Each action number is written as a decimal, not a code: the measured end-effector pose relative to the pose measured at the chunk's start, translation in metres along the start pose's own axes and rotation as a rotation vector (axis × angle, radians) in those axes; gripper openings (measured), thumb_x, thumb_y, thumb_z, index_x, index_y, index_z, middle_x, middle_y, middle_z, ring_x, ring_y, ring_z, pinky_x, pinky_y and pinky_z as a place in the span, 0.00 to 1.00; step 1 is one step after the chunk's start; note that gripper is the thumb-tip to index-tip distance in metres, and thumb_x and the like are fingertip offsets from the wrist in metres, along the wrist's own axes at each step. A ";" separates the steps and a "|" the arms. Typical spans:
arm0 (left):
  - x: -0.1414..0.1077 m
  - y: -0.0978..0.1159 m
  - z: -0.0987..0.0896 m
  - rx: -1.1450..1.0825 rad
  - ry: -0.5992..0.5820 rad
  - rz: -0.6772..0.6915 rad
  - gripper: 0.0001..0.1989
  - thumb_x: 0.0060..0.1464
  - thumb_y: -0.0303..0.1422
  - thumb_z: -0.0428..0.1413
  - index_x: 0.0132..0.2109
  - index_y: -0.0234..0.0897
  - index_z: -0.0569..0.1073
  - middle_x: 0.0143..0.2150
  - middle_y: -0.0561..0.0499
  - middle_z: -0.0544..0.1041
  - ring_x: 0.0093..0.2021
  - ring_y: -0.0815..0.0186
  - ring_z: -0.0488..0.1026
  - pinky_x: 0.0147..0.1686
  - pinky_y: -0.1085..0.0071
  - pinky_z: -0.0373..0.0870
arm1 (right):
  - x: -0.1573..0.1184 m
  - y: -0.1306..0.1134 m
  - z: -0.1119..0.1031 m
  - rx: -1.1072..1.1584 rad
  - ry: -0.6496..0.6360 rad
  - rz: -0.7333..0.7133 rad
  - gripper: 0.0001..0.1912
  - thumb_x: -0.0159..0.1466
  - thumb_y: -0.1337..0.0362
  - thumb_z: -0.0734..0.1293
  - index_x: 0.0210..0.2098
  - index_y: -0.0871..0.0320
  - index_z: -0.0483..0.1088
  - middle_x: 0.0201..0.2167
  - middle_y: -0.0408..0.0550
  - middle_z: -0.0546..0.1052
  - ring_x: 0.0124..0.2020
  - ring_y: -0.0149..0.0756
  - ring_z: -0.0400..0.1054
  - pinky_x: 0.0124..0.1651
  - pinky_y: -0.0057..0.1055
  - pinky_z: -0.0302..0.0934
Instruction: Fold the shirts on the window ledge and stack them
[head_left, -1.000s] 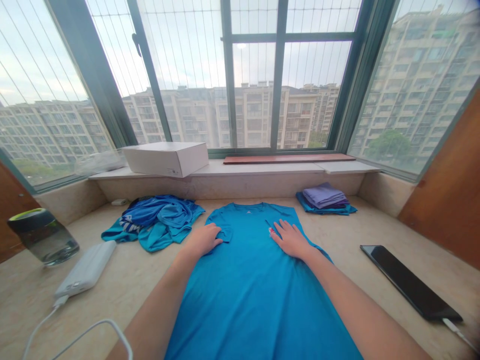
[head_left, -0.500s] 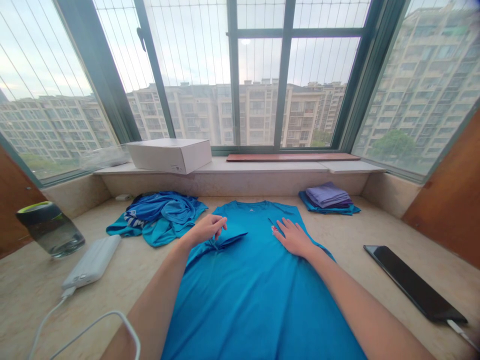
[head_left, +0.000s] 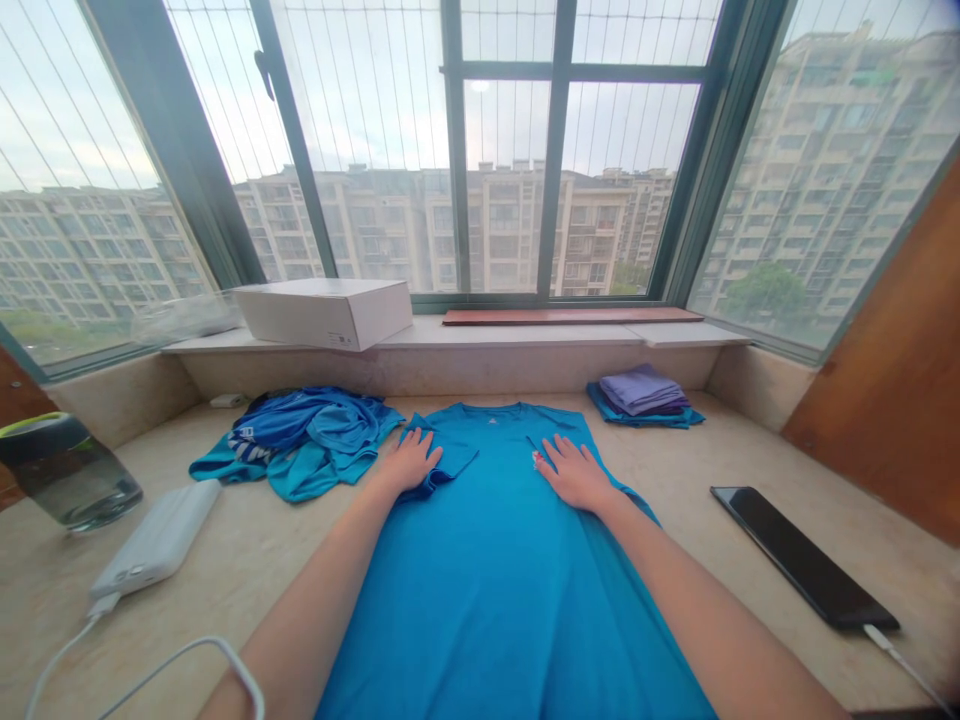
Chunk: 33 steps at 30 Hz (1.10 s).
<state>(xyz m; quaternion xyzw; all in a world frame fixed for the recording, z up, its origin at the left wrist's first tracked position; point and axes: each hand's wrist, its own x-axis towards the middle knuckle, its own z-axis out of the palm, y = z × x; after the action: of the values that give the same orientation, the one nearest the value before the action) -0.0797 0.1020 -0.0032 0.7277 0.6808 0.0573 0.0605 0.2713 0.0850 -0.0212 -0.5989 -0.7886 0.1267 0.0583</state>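
A blue T-shirt (head_left: 495,560) lies spread on the stone counter, its collar toward the window. Its left sleeve is folded inward over the body. My left hand (head_left: 411,460) rests flat on that folded sleeve with its fingers spread. On the upper right of the shirt lies my right hand (head_left: 576,474), fingers apart, beside a small red and white mark. The right sleeve is mostly hidden behind that hand and the shirt's edge. Neither hand grips anything.
Crumpled blue clothes (head_left: 307,440) lie at the back left, folded clothes (head_left: 643,394) at the back right. A bottle (head_left: 71,475) and power bank (head_left: 157,535) with cable stand left; a black phone (head_left: 802,560) lies right. A white box (head_left: 322,312) sits on the sill.
My left hand has opened from a loose curl and come down flat on the folded sleeve, which now lies flatter. My right hand stays on the shirt. The view has shifted slightly.
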 end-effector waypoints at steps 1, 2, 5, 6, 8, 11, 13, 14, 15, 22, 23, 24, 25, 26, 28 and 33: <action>0.005 0.001 -0.001 0.020 0.008 -0.034 0.34 0.65 0.45 0.44 0.69 0.26 0.60 0.72 0.28 0.53 0.73 0.41 0.47 0.67 0.44 0.48 | 0.000 -0.001 0.000 0.000 0.004 0.004 0.42 0.70 0.37 0.42 0.74 0.55 0.45 0.75 0.51 0.43 0.75 0.46 0.34 0.72 0.52 0.32; 0.010 0.002 -0.003 0.038 0.018 -0.064 0.34 0.65 0.45 0.44 0.69 0.26 0.61 0.72 0.27 0.55 0.72 0.39 0.49 0.66 0.43 0.48 | 0.000 -0.001 0.000 -0.001 0.008 0.005 0.42 0.70 0.38 0.42 0.74 0.55 0.45 0.75 0.51 0.43 0.75 0.46 0.35 0.72 0.52 0.32; 0.019 0.009 -0.009 0.074 0.061 -0.102 0.31 0.65 0.45 0.43 0.65 0.28 0.67 0.68 0.26 0.62 0.70 0.36 0.55 0.64 0.40 0.50 | 0.000 -0.001 0.000 0.001 0.019 0.001 0.43 0.70 0.37 0.42 0.74 0.56 0.46 0.75 0.53 0.45 0.75 0.46 0.35 0.73 0.51 0.32; 0.019 0.011 -0.011 0.080 0.076 -0.090 0.30 0.66 0.44 0.43 0.64 0.29 0.69 0.67 0.27 0.64 0.70 0.37 0.56 0.64 0.40 0.51 | 0.000 -0.001 0.000 0.004 0.021 0.000 0.43 0.70 0.37 0.42 0.74 0.57 0.46 0.75 0.53 0.45 0.75 0.46 0.36 0.73 0.51 0.32; 0.015 0.017 -0.013 0.085 0.101 -0.032 0.29 0.67 0.43 0.41 0.63 0.29 0.70 0.68 0.29 0.64 0.70 0.40 0.57 0.66 0.45 0.51 | 0.000 -0.001 0.000 0.012 0.017 -0.005 0.43 0.70 0.37 0.42 0.74 0.57 0.46 0.75 0.53 0.45 0.75 0.46 0.36 0.73 0.51 0.32; -0.002 0.023 -0.013 0.082 0.085 0.078 0.30 0.66 0.46 0.42 0.65 0.30 0.67 0.71 0.35 0.61 0.72 0.47 0.55 0.68 0.54 0.50 | -0.002 -0.001 -0.002 0.025 0.018 -0.022 0.42 0.71 0.39 0.42 0.74 0.58 0.46 0.75 0.53 0.45 0.75 0.47 0.35 0.73 0.51 0.33; -0.018 0.024 -0.011 0.059 0.013 0.112 0.35 0.65 0.51 0.43 0.67 0.29 0.65 0.71 0.35 0.58 0.72 0.48 0.53 0.69 0.56 0.50 | -0.005 0.000 -0.008 0.048 0.018 -0.029 0.42 0.71 0.39 0.43 0.74 0.60 0.46 0.75 0.55 0.46 0.75 0.48 0.36 0.72 0.51 0.34; -0.026 0.023 -0.011 0.043 -0.030 0.118 0.38 0.64 0.54 0.42 0.68 0.28 0.63 0.72 0.35 0.57 0.73 0.48 0.52 0.69 0.56 0.50 | -0.008 0.001 -0.012 0.061 0.011 -0.041 0.43 0.71 0.38 0.44 0.73 0.60 0.46 0.75 0.55 0.46 0.75 0.48 0.36 0.73 0.52 0.34; -0.034 0.022 -0.011 0.029 -0.069 0.125 0.41 0.63 0.56 0.42 0.69 0.27 0.61 0.73 0.34 0.54 0.73 0.48 0.50 0.69 0.56 0.49 | -0.012 0.003 -0.018 0.069 -0.010 -0.065 0.43 0.70 0.38 0.46 0.73 0.60 0.47 0.75 0.55 0.46 0.75 0.49 0.36 0.73 0.52 0.33; -0.065 0.011 -0.020 -0.016 -0.092 0.260 0.45 0.56 0.60 0.50 0.69 0.31 0.61 0.73 0.34 0.53 0.73 0.44 0.49 0.70 0.51 0.47 | -0.042 0.033 -0.059 0.193 -0.284 -0.150 0.51 0.58 0.37 0.68 0.73 0.46 0.46 0.75 0.46 0.42 0.74 0.57 0.37 0.72 0.49 0.43; -0.067 0.010 -0.022 -0.012 -0.079 0.267 0.43 0.57 0.58 0.50 0.68 0.32 0.63 0.72 0.34 0.55 0.72 0.44 0.52 0.69 0.51 0.49 | -0.044 0.037 -0.061 0.217 -0.295 -0.138 0.52 0.57 0.38 0.69 0.73 0.45 0.45 0.76 0.45 0.41 0.74 0.57 0.39 0.71 0.48 0.45; -0.068 0.009 -0.023 -0.009 -0.065 0.270 0.39 0.57 0.56 0.51 0.67 0.33 0.65 0.71 0.35 0.59 0.71 0.44 0.55 0.68 0.51 0.51 | -0.044 0.041 -0.062 0.238 -0.295 -0.128 0.52 0.57 0.39 0.70 0.73 0.44 0.45 0.76 0.44 0.42 0.74 0.57 0.41 0.70 0.48 0.48; -0.068 0.009 -0.024 -0.010 -0.048 0.269 0.35 0.58 0.53 0.51 0.64 0.34 0.68 0.70 0.36 0.62 0.70 0.45 0.59 0.67 0.51 0.54 | -0.044 0.043 -0.062 0.254 -0.288 -0.123 0.51 0.57 0.40 0.70 0.73 0.44 0.47 0.75 0.44 0.42 0.73 0.57 0.43 0.70 0.47 0.49; -0.068 0.010 -0.025 -0.015 -0.023 0.268 0.30 0.60 0.49 0.50 0.61 0.35 0.72 0.67 0.37 0.67 0.68 0.45 0.63 0.66 0.52 0.58 | -0.043 0.046 -0.061 0.263 -0.273 -0.123 0.49 0.58 0.41 0.70 0.72 0.44 0.50 0.75 0.44 0.44 0.73 0.57 0.46 0.69 0.46 0.50; -0.069 0.013 -0.028 -0.035 0.047 0.263 0.21 0.61 0.42 0.48 0.51 0.37 0.78 0.60 0.39 0.75 0.62 0.47 0.70 0.61 0.56 0.64 | -0.041 0.048 -0.059 0.260 -0.229 -0.139 0.42 0.59 0.43 0.70 0.69 0.45 0.59 0.74 0.44 0.50 0.71 0.56 0.50 0.69 0.44 0.51; -0.067 0.022 -0.034 -0.163 0.222 0.156 0.23 0.63 0.40 0.43 0.30 0.37 0.78 0.33 0.44 0.82 0.37 0.55 0.79 0.41 0.64 0.70 | -0.033 0.043 -0.056 0.183 -0.014 -0.146 0.25 0.66 0.48 0.63 0.55 0.53 0.76 0.62 0.51 0.72 0.62 0.54 0.66 0.63 0.42 0.58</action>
<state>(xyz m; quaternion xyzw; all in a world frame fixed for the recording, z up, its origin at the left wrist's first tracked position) -0.0685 0.0338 0.0338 0.7603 0.6178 0.1971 0.0393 0.3336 0.0717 0.0229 -0.5312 -0.8157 0.1974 0.1163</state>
